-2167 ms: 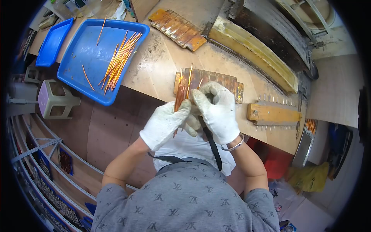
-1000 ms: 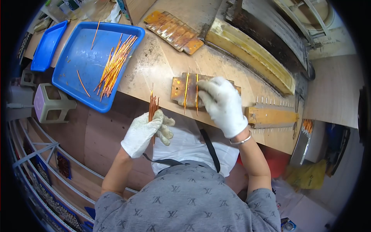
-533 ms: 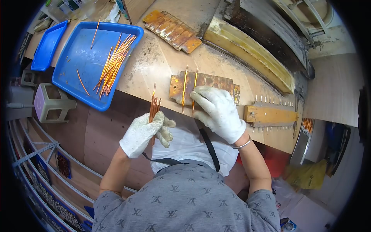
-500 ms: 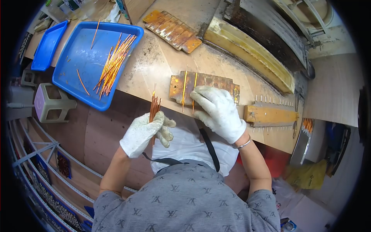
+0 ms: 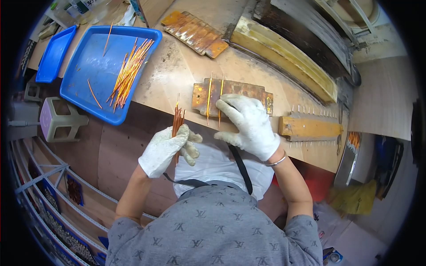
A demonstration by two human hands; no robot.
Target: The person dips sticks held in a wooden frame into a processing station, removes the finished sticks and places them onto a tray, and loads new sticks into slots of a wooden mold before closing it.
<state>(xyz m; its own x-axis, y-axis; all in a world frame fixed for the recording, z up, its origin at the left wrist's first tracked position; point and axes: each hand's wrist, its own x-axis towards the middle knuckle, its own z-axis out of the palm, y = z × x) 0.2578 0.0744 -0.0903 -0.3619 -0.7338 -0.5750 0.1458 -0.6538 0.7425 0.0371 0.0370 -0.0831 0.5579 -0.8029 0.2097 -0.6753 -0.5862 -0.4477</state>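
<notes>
My left hand [image 5: 166,148], in a white work glove, is closed around a bundle of thin copper-coloured rods [image 5: 178,119] that stands upright in the fist. In front of me lies a worn, grooved plate [image 5: 246,90], with two thin rods [image 5: 209,99] laid across its left part. Over the plate's front edge is my gloved right hand [image 5: 246,124], thumb and fingers apart, holding nothing. Its fingertips are beside the right-hand rod [image 5: 220,98]; whether they touch it I cannot tell. The fingers hide part of the plate.
A blue tray [image 5: 80,57] with many loose rods [image 5: 131,73] stands at the left, a smaller blue tray [image 5: 55,55] beyond it. Another grooved plate [image 5: 195,33] lies further back. On the right sits a yellowish block with pins [image 5: 310,127]; a long yellowed trough [image 5: 284,57] lies behind.
My right hand's thumb and fingers have spread apart, away from the right-hand rod, which stays on the plate. My left hand still holds its bundle, and the view has shifted slightly.
</notes>
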